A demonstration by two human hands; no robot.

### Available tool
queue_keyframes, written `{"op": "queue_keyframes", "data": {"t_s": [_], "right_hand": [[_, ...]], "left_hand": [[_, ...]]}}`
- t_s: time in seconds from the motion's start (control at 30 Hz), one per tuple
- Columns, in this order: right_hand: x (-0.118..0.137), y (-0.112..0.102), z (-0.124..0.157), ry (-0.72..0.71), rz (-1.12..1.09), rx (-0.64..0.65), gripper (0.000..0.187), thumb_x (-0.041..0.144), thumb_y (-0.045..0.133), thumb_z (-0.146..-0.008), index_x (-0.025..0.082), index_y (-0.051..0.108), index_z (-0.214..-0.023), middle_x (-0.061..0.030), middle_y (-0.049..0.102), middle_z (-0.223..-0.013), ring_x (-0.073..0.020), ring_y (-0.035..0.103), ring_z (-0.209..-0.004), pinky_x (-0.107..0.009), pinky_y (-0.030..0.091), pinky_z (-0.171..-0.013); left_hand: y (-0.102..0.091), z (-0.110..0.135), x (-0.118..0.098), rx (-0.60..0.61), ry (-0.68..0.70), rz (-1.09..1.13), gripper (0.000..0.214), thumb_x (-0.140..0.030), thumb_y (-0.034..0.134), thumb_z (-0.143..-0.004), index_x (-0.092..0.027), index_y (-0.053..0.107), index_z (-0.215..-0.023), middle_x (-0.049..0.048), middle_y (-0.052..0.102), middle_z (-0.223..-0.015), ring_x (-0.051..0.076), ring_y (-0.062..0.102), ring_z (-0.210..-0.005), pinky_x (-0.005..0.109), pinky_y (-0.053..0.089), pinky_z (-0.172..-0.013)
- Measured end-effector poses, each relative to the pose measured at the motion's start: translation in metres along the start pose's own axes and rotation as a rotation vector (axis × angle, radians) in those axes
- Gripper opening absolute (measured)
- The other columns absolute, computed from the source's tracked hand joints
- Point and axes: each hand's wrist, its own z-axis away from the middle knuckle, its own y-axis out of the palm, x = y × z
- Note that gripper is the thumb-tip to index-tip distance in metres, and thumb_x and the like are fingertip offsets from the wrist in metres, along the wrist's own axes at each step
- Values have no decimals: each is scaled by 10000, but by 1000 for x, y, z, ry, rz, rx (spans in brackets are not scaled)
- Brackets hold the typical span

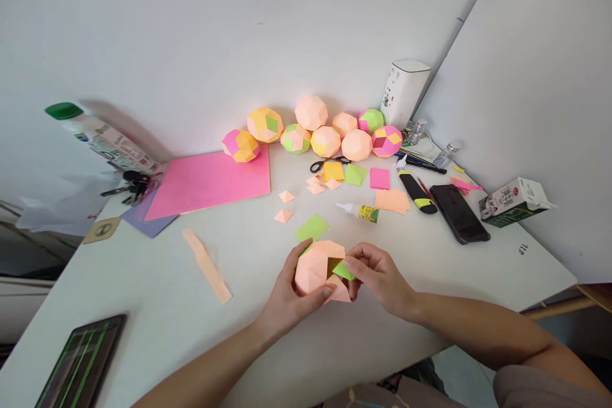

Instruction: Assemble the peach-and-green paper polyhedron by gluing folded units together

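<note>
A half-built peach paper ball (316,265) sits low over the white table (167,293), near its front edge. My left hand (287,296) wraps around its left side, thumb pressed on the front. My right hand (377,274) pinches a small green folded piece (343,269) against an open gap in the ball. A loose peach flap hangs below the ball. A green paper square (312,227) lies just behind it.
Several finished paper balls (325,131) line the wall. Around them lie scissors (327,162), a glue bottle (359,210), paper squares, a phone (459,213), a highlighter (417,192), a carton (514,202), a pink sheet (210,182), keys (131,185), a peach strip (208,266) and a tablet (81,363).
</note>
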Motion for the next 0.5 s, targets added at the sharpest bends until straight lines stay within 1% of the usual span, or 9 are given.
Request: {"op": "queue_keyframes", "data": {"t_s": [0.23, 0.5], "right_hand": [[-2, 1, 0, 4, -31, 17, 309, 458, 634, -832, 173, 528, -778, 38, 607, -515, -110, 572, -436, -256, 498, -470], [-1, 1, -1, 19, -40, 25, 317, 461, 646, -820, 172, 528, -764, 29, 622, -547, -110, 582, -444, -252, 485, -475]], "left_hand": [[0, 1, -1, 1, 2, 23, 843, -372, 752, -711, -235, 273, -1390, 112, 602, -1219, 275, 615, -1087, 408, 532, -895], [0, 1, -1, 5, -4, 12, 844, -371, 751, -715, -239, 270, -1396, 117, 597, -1235, 292, 600, -1122, 424, 519, -917]]}}
